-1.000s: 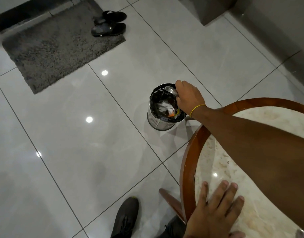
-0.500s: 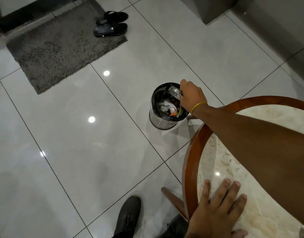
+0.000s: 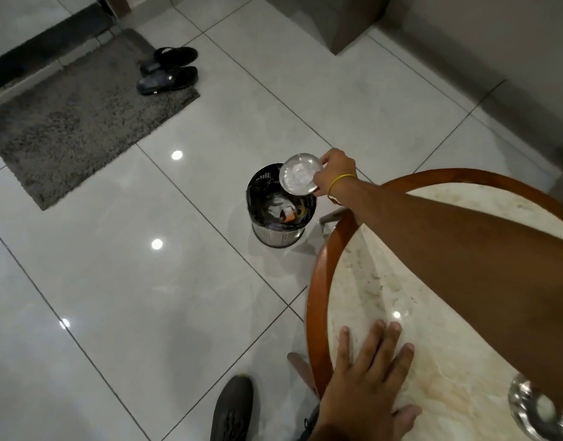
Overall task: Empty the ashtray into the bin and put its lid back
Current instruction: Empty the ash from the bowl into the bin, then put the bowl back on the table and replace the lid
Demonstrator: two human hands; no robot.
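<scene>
My right hand (image 3: 335, 172), a yellow band at its wrist, grips a round shiny metal ashtray (image 3: 300, 178) by its rim, holding it over the far right edge of the bin with its hollow side facing me. The bin (image 3: 278, 236) is a small perforated steel can on the floor, lined with a black bag and holding scraps of litter. My left hand (image 3: 366, 377) lies flat, fingers spread, on the marble table top. A shiny metal lid (image 3: 536, 409), blurred, sits on the table at the bottom right.
The round table (image 3: 318, 281) has a wooden rim and fills the right side. Its wooden leg (image 3: 301, 366) and my two dark shoes (image 3: 232, 409) are below. A grey mat (image 3: 73, 122) with black sandals (image 3: 169, 73) lies far left on glossy tiles.
My right hand has lifted out of the bin and turned the ashtray, so its hollow now faces up towards me. The left hand has stayed on the table.
</scene>
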